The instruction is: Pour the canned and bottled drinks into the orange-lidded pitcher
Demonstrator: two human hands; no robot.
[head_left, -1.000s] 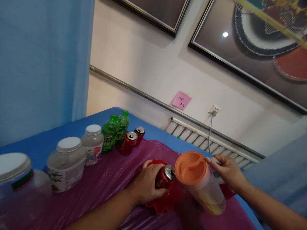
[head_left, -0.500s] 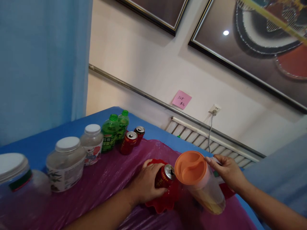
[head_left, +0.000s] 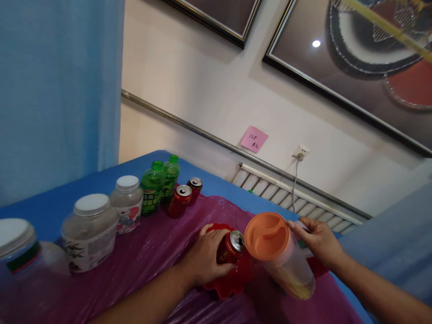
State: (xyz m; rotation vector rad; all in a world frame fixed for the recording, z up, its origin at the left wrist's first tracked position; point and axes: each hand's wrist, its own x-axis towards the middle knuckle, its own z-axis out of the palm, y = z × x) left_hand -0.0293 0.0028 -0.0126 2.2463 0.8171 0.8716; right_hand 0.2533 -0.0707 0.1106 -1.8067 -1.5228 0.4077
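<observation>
My left hand (head_left: 207, 256) is wrapped round a red drink can (head_left: 229, 249) with an opened top, tilted to the right. Beneath the can is a red wavy-edged dish (head_left: 229, 285). My right hand (head_left: 320, 238) grips the handle of a clear pitcher (head_left: 293, 274) with an orange lid (head_left: 266, 236). The pitcher leans toward the can, its lid close to the can's top; whether they touch I cannot tell. Some yellowish liquid lies low in the pitcher. Part of another red thing (head_left: 317, 266) shows behind the pitcher.
Two more red cans (head_left: 180, 201) stand behind, beside two green bottles (head_left: 153, 189). Several clear jars with white lids (head_left: 90, 234) line the left side. Crumpled purple plastic sheeting (head_left: 151, 261) covers part of the blue table (head_left: 216, 182). A radiator (head_left: 270, 191) is at the wall.
The view has shifted very slightly. Both hands keep their hold on the can and the pitcher, with no clear movement between them.
</observation>
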